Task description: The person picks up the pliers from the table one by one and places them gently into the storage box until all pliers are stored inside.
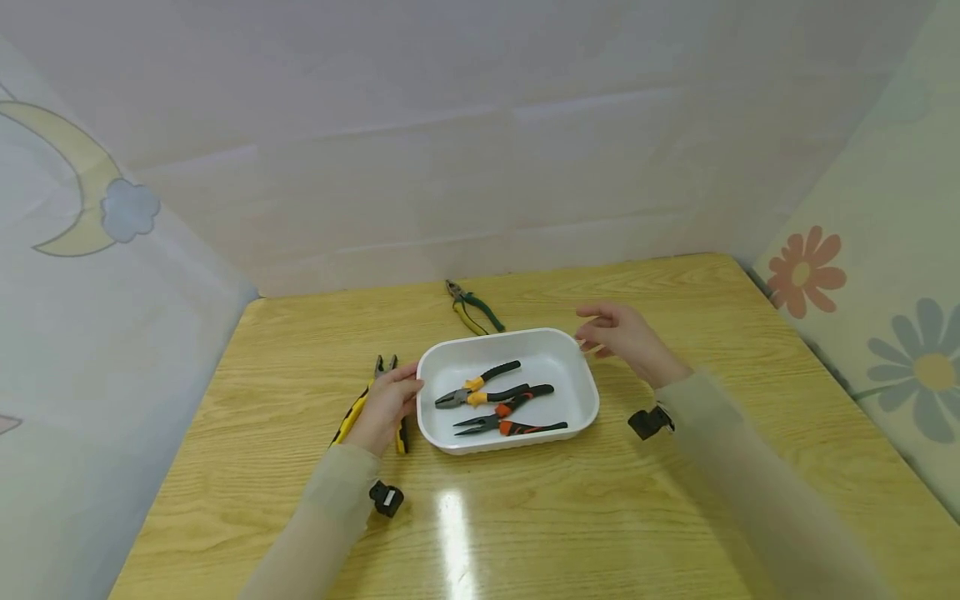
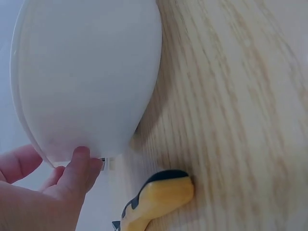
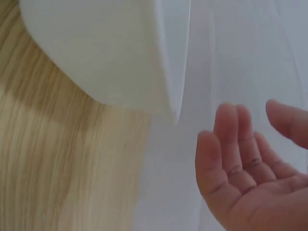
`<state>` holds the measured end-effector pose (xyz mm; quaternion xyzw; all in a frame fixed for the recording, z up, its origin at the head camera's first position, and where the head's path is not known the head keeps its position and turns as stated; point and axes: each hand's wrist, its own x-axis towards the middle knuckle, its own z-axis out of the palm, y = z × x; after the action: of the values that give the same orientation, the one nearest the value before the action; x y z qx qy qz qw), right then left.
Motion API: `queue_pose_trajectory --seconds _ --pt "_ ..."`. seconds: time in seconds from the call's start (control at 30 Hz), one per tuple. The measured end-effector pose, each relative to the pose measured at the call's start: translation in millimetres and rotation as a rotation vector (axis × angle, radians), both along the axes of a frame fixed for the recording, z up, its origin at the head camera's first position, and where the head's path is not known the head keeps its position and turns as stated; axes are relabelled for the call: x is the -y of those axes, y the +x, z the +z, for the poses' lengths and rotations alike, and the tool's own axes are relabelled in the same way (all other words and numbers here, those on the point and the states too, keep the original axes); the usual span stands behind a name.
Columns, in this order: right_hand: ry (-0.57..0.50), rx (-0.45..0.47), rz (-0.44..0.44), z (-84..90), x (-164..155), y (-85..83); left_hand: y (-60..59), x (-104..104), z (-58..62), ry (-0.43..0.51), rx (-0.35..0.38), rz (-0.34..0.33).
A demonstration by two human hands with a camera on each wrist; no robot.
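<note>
A white plastic tray (image 1: 577, 387) stands on the wooden table. Inside it lie pliers with yellow-and-black handles (image 1: 476, 392) and long-nose pliers with red-and-black handles (image 1: 498, 423). My left hand (image 1: 386, 404) holds the tray's left rim, its fingertips (image 2: 82, 156) against the outer wall. Under that forearm and hand, partly covered, are yellow-and-black pliers (image 1: 354, 417) on the table. Just off the tray's right end, my right hand (image 1: 618, 337) is raised with loosely bent fingers. In the right wrist view, a gap separates its fingertips (image 3: 208, 144) from the tray wall, and the palm holds nothing.
Behind the tray, green-and-yellow handled pliers (image 1: 474, 308) lie on the wooden table (image 1: 540, 517). A pale backdrop (image 1: 480, 183) rises at the table's far edge, and printed sheets flank both sides. Each wrist bears a small black camera.
</note>
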<state>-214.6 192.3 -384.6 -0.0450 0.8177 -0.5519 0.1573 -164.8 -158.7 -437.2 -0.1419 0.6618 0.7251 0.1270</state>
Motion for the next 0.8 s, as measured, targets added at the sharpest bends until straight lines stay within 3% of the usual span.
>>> queue_pose_trajectory --seconds 0.2,0.6,0.8 --pt "0.028 -0.038 -0.069 -9.2 -1 12.4 1.2 3 5.0 -0.047 -0.001 0.002" --pt "-0.083 0.077 -0.120 -31.8 12 21.9 5.4 27 17.1 -0.047 -0.064 0.027" --pt "-0.104 0.108 -0.150 -38.2 16 21.2 9.7 42 25.5 -0.091 -0.049 0.042"
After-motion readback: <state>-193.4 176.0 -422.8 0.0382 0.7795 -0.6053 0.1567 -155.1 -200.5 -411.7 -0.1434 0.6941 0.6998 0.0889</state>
